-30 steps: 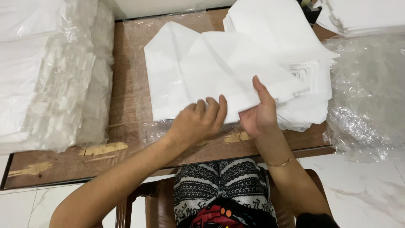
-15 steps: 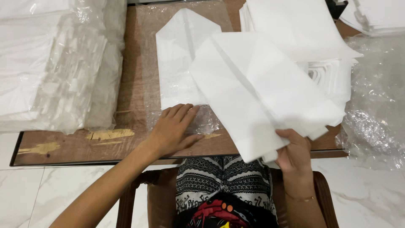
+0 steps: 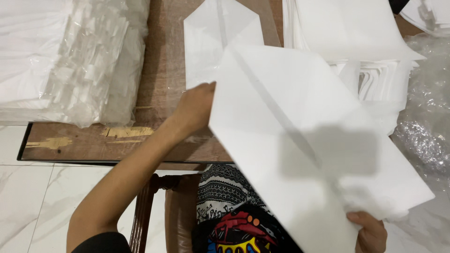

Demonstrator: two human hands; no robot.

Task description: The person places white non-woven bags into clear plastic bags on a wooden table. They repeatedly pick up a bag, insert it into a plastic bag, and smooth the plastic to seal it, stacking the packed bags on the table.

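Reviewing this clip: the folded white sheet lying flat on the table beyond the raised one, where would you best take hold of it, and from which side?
Probably by its near edge, coming from the person's side. The folded sheet lies flat on the wooden table, its pointed end facing away, and the left hand is already beside that near edge. The right hand holds the big raised sheet by its lower corner, which covers the folded sheet's right side.

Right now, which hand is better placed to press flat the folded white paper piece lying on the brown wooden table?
Left. The left hand sits beside the folded white paper piece on the brown wooden table; the right hand grips the large white paper sheet low down.
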